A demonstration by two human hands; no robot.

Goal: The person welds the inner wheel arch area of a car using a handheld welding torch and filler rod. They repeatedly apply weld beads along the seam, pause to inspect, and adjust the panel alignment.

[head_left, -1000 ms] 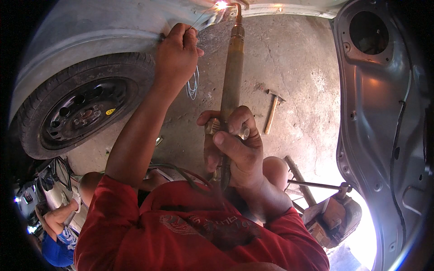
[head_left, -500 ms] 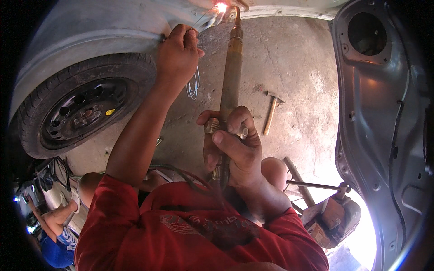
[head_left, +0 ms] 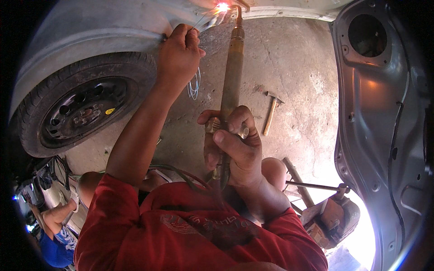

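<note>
My right hand (head_left: pixel 237 140) is wrapped round the valve end of a brass gas welding torch (head_left: pixel 233 74), which points away from me. The bent tip of the torch is beside a bright glowing spot (head_left: pixel 222 7) at the lower edge of the grey car body (head_left: pixel 113 27). In a pinch, my left hand (head_left: pixel 183 47) holds a thin filler wire (head_left: pixel 199 21) whose far end meets the glow. A loose coil of the same thin wire (head_left: pixel 194 86) hangs below that hand. Hoses (head_left: pixel 181 170) run from the torch's back end across my lap.
At left is a car wheel (head_left: pixel 86 106) with a black steel rim. A hammer (head_left: pixel 271 113) lies on the concrete floor (head_left: pixel 298 77). The open car door (head_left: pixel 375 113) stands at right, near a metal stand (head_left: pixel 334 214). Another person (head_left: pixel 56 235) is at far left.
Both hands keep nearly the same place and grip. The torch tip has shifted very slightly to the right, and the glow at the car body looks a little wider.
</note>
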